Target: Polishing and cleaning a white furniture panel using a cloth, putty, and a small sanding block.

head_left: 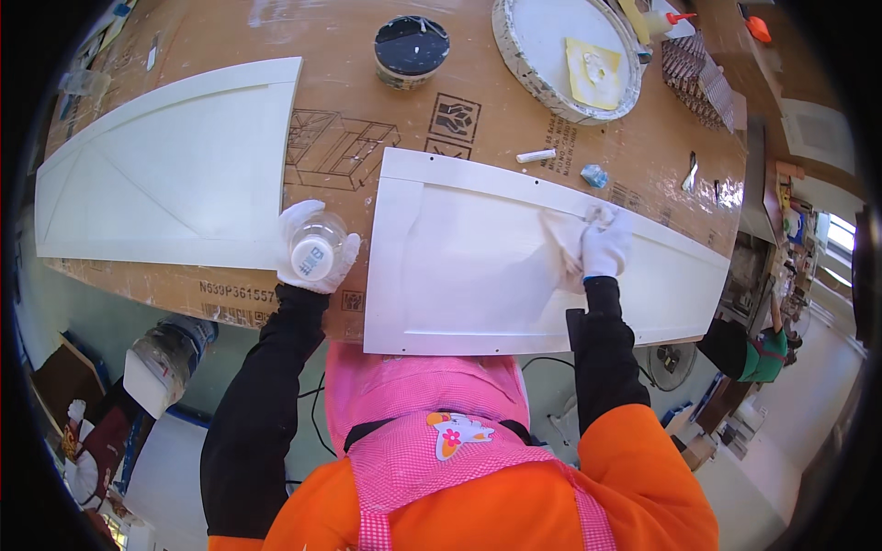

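My left hand (292, 248), in a white glove, is closed around a clear bottle (317, 248) whose white cap faces up. It is between two white panels, near the table's front edge. My right hand (605, 246), also gloved in white, is closed on a pale cloth (562, 241). The cloth rests against the white framed panel (487, 266) in front of me, and its far end is hidden by the hand. Small dark holes dot this panel's edges. To the left lies the other white panel (184, 165), with a curved far edge and diagonal grooves.
Cardboard (349, 110) covers the table. Toward the back stand a black-topped tub (412, 53) and a paint-crusted round bucket (560, 64) with a yellow sheet (593, 72) on it. A white stick (536, 156) and a blue lump (594, 175) lie beyond the panel. Another person (763, 354) is at far right.
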A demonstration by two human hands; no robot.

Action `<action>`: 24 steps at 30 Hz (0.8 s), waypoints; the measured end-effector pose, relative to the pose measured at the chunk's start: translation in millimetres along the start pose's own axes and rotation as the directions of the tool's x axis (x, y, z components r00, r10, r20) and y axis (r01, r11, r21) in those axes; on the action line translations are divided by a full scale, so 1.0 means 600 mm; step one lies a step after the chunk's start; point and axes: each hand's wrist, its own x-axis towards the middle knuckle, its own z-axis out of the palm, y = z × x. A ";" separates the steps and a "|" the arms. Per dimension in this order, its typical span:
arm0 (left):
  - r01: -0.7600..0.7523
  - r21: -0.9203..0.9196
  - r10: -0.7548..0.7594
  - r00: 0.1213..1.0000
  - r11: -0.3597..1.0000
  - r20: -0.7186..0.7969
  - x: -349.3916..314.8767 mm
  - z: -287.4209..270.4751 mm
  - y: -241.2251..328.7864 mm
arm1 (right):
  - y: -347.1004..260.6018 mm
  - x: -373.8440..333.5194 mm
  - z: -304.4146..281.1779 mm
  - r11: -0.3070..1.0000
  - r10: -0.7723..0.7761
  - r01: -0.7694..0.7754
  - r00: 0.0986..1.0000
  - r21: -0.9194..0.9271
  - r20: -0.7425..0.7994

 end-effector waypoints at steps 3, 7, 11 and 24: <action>0.049 -0.006 -0.049 0.998 0.999 0.028 0.005 0.014 0.010 | 0.021 -0.002 0.018 0.982 0.111 -0.127 0.986 -0.140 -0.121; 0.162 -0.101 -0.159 0.987 0.982 0.038 -0.007 0.006 -0.010 | -0.255 -0.019 0.019 0.974 -0.220 0.218 0.976 0.063 0.013; 0.116 -0.068 -0.116 0.993 0.991 0.001 -0.002 0.005 -0.004 | -0.255 -0.008 0.019 0.916 -0.270 0.217 0.955 0.336 0.120; 0.007 -0.167 0.004 0.998 0.986 0.061 -0.012 0.017 -0.042 | 0.491 0.077 -0.033 0.736 0.508 -0.531 0.843 -0.419 -0.176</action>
